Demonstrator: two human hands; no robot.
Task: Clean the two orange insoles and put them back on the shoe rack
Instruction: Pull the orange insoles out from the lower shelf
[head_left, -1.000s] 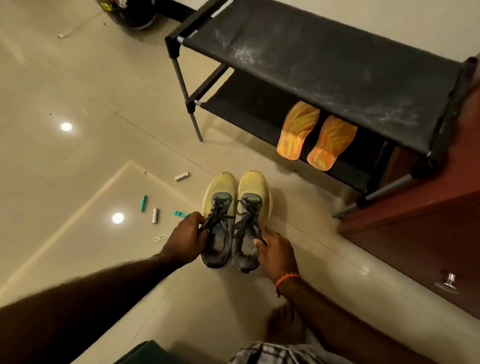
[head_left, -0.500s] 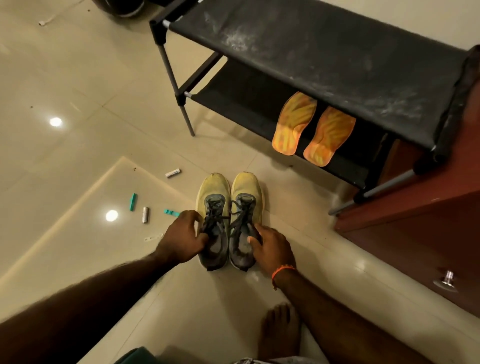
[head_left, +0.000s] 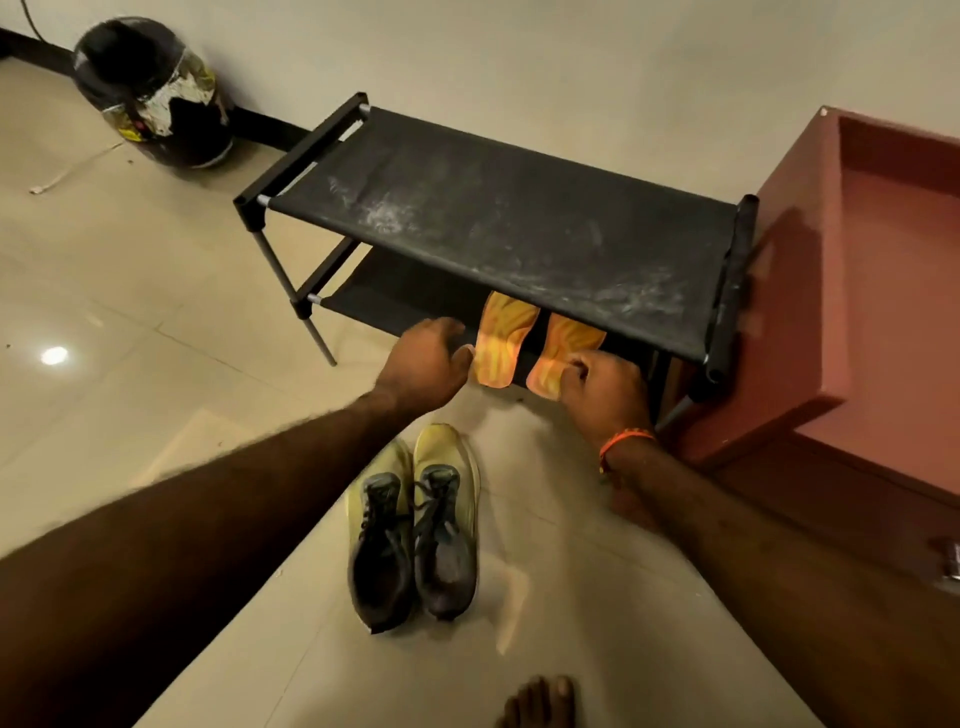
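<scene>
Two orange insoles lie side by side on the lower shelf of the black shoe rack (head_left: 519, 228), their heels hanging over its front edge. My left hand (head_left: 423, 358) is at the heel of the left insole (head_left: 501, 338), with the thumb touching its edge and the fingers hidden behind the hand. Finger and thumb of my right hand (head_left: 602, 387) pinch the heel of the right insole (head_left: 569, 340). The dusty top shelf covers the toe ends of both insoles.
A pair of yellow and grey shoes (head_left: 413, 525) stands on the tiled floor below my arms. A red-brown cabinet (head_left: 857, 312) abuts the rack's right end. A black helmet (head_left: 156, 93) sits by the wall at back left. My bare foot (head_left: 540, 701) is at the bottom edge.
Both hands have let go of the shoes and reached forward to the insoles on the rack. The view has tilted up, so the shoes now lie nearer me.
</scene>
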